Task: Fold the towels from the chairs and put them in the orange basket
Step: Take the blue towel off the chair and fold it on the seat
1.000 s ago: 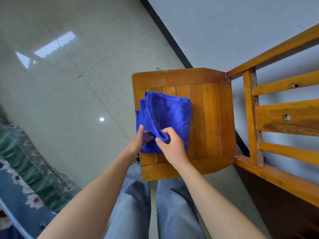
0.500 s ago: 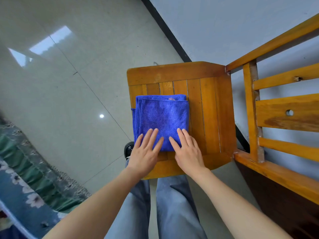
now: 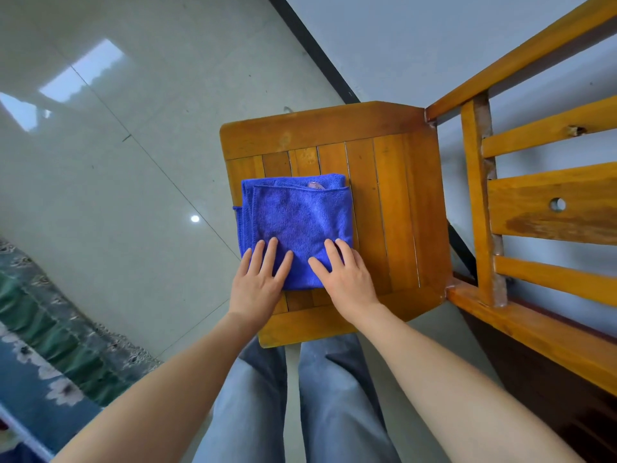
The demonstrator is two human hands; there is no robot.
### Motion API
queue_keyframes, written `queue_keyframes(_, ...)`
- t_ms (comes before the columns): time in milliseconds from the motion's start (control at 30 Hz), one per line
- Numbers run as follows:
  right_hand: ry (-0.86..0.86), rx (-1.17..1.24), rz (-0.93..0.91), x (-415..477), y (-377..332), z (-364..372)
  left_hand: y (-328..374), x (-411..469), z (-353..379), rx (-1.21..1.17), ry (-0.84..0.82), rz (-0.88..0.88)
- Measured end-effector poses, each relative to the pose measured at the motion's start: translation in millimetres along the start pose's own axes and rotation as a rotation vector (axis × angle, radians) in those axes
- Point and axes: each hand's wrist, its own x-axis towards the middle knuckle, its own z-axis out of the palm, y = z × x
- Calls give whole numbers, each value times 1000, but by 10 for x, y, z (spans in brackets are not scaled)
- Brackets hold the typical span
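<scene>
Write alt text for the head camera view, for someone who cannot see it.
Two bare hands, left hand and right hand, press flat on the near edge of a folded blue towel lying on a wooden chair seat. The person's jeans-clad legs show below; a wooden slatted frame stands at right on a pale tiled floor.

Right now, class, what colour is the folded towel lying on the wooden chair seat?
The towel is a solid royal blue, seen best in the head view.
</scene>
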Motion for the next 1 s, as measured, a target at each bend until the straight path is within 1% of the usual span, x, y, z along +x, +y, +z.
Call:
queue_keyframes(100,69,17,-19,32,18,-15,-11,70,-49,-69,31,-9)
queue_keyframes(167,97,35,-24,46,39,-44,-21,116,-132,-74,17,-3)
queue_keyframes(333,139,66,-31,-47,94,-292,-43,182,-476,-132,-103,26)
queue_keyframes(400,163,52,-31,-101,139,-427,18,179,-609,-151,-96,8)
queue_keyframes(567,275,-44,-53,-153,369,-967,168,235,-1067,-189,70,2)
queue_keyframes(767,398,-167,-118,-341,552,-1721,145,371,-1798,-82,160,89)
queue_keyframes(867,518,-262,-140,-393,699,-2354,160,441,-2497,-49,215,115)
queue_keyframes(967,627,-373,-137,-447,847,-3075,175,582,-3181,-11,321,123)
queue_keyframes(1000,654,-410,-127,-491,882,-3305,171,620,-3421,0,387,147)
